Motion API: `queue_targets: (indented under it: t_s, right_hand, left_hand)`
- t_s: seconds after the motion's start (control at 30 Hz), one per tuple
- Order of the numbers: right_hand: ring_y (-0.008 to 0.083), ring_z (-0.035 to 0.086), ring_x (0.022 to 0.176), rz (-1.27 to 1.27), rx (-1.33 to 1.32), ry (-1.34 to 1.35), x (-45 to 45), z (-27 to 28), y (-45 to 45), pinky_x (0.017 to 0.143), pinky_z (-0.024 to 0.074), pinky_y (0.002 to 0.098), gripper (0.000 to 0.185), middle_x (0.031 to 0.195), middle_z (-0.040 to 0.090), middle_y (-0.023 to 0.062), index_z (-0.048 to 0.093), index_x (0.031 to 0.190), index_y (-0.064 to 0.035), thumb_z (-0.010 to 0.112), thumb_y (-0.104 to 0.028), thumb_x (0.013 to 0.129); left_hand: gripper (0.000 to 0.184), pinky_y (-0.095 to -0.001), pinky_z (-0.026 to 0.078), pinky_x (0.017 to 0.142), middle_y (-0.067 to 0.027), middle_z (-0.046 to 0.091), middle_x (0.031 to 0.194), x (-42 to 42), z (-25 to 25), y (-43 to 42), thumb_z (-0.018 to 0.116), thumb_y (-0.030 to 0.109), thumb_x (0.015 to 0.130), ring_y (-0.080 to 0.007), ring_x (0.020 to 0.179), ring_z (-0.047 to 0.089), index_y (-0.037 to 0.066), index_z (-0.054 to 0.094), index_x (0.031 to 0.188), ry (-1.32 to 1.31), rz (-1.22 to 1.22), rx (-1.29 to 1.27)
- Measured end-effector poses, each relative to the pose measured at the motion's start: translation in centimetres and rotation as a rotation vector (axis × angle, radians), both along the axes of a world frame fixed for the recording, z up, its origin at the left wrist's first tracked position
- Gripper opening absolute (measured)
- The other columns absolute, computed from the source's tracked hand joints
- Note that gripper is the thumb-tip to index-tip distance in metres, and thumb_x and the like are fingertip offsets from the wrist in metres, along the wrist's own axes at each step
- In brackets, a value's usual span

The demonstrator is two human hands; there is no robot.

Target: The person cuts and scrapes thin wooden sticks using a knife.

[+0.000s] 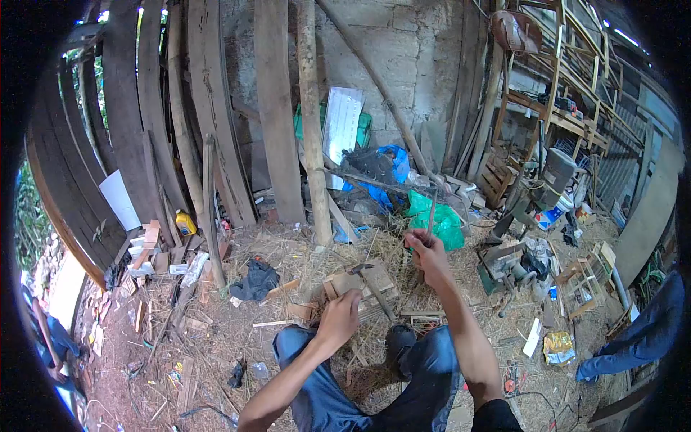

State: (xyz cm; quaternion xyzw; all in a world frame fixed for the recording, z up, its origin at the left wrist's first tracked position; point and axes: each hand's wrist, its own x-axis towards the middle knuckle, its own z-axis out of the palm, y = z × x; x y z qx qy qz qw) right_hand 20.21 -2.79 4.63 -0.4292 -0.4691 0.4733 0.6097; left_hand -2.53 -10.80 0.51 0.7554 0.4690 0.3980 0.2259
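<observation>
- Blue jeans (432,360) are seen nearest, with the legs bent and a dark shoe (400,344) placed between the knees.
- The left hand (338,318) is held above the left knee, by the near left corner of a wooden block (378,277); its fingers are curled, but whether anything is grasped cannot be told.
- A hammer (376,291) is laid over the block, its head towards the far edge and its handle slanted past the near edge, between the hands.
- The right hand (427,253) is raised beyond the right knee, clenched around a thin dark rod (432,212), which is held nearly upright; from its top a long thin bar (374,182) is seen stretched to the left.
- The ground (302,381) is strewn with straw and wood scraps; black plastic (255,279) is crumpled on the left, and a gold packet (559,348) is seen on the right.
- Blue trousers (637,335) of another person are seen at the right.
- A green bag (439,222) is bunched just behind the right hand.
- A yellow bottle (186,222) is stood near the upright planks (209,108).
- A pale panel (342,129) is leaned before the block wall (381,57).
</observation>
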Motion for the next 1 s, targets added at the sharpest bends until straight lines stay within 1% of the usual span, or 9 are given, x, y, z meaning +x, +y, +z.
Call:
queue_targets:
  t_s: [0.07,0.17,0.23,0.3,0.4,0.47,0.57,0.77,1.0]
  right_hand:
    - [0.0021,0.034,0.044,0.034,-0.004,0.099,0.0,-0.5,0.4,0.038,0.0225,0.0209,0.02,0.072,0.056,-0.002,0.059,0.099,-0.0055,0.062,-0.022,0.089]
    - [0.0017,0.032,0.044,0.15,-0.062,0.066,-0.2,-0.3,-0.6,0.038,0.0226,0.0207,0.016,0.072,0.058,-0.0003,0.059,0.096,-0.0052,0.06,-0.02,0.089]
    - [0.0025,0.035,0.045,0.137,-0.078,0.082,-1.0,0.4,-1.4,0.039,0.0251,0.0216,0.015,0.071,0.058,-0.0009,0.06,0.094,-0.0045,0.059,-0.019,0.09]
    - [0.0034,0.037,0.045,0.118,-0.095,0.097,-0.9,0.3,-1.6,0.039,0.0275,0.0225,0.014,0.069,0.057,-0.0015,0.06,0.091,-0.0038,0.057,-0.018,0.091]
    - [0.0129,0.053,0.048,-0.16,0.247,-0.29,-0.8,-0.7,-1.9,0.042,0.0385,0.029,0.012,0.065,0.061,0.0029,0.063,0.085,-0.0043,0.061,-0.016,0.086]
    - [0.0221,0.058,0.048,-0.32,0.43,-0.901,-0.9,-0.9,-3.4,0.048,0.0448,0.0354,0.018,0.057,0.061,0.0097,0.065,0.08,-0.0054,0.065,-0.023,0.081]
    - [0.0292,0.063,0.056,-0.259,0.391,-1.294,-1.2,-3.1,-3.4,0.053,0.049,0.0394,0.016,0.058,0.06,0.0139,0.066,0.075,-0.0066,0.067,-0.023,0.071]
    - [0.0325,0.061,0.053,-0.427,0.205,-1.339,-2.2,-3.2,-2.2,0.053,0.0493,0.0432,0.015,0.056,0.06,0.0142,0.067,0.067,-0.008,0.064,-0.022,0.07]
    - [0.0396,0.062,0.055,-0.541,0.046,-1.304,-1.4,-3.0,-0.7,0.056,0.0512,0.0473,0.044,0.059,0.06,0.0219,0.065,0.061,-0.0026,0.047,-0.033,0.087]
  left_hand:
    - [0.016,-0.0424,0.049,0.067,-0.022,0.062,0.084,0.2,0.3,0.0,0.047,0.005,0.091,-0.0393,0.079,0.062,0.0,0.054,0.104,-0.022,-0.045,0.009]
    - [0.019,-0.033,0.047,0.057,-0.0141,0.063,0.081,0.6,-0.2,1.5,0.049,0.011,0.094,-0.0228,0.065,0.062,0.001,0.054,0.108,-0.128,-0.176,-0.071]
    - [0.022,-0.0223,0.039,0.051,-0.0046,0.059,0.082,0.9,0.2,2.2,0.049,0.013,0.095,-0.0062,0.058,0.047,0.002,0.054,0.114,-0.686,-0.397,-0.601]
    - [0.023,-0.0196,0.036,0.05,-0.0028,0.057,0.084,1.2,0.6,2.0,0.048,0.012,0.096,-0.0043,0.057,0.042,0.003,0.054,0.116,-0.77,-0.401,-0.661]
    - [0.025,-0.0167,0.032,0.049,-0.0009,0.055,0.086,1.3,1.7,1.6,0.049,0.013,0.096,-0.0026,0.056,0.036,0.004,0.053,0.119,-0.867,-0.374,-0.735]
    - [0.026,-0.0165,0.032,0.048,-0.001,0.056,0.085,1.7,1.6,1.6,0.049,0.013,0.095,-0.0027,0.056,0.036,0.005,0.053,0.12,-0.887,-0.35,-0.757]
    - [0.024,-0.016,0.031,0.048,0.0,0.056,0.084,2.6,0.6,2.1,0.052,0.015,0.095,-0.002,0.056,0.036,0.006,0.055,0.117,-0.936,-0.356,-0.743]
    - [0.014,-0.0169,0.029,0.045,0.0002,0.054,0.081,3.4,0.9,1.6,0.055,0.018,0.093,-0.0014,0.053,0.034,0.005,0.058,0.098,-0.923,-0.381,-0.732]
    - [0.02,-0.0166,0.028,0.044,0.0006,0.053,0.081,3.0,0.6,1.8,0.054,0.015,0.094,-0.0017,0.053,0.033,0.008,0.058,0.112,-0.956,-0.345,-0.798]
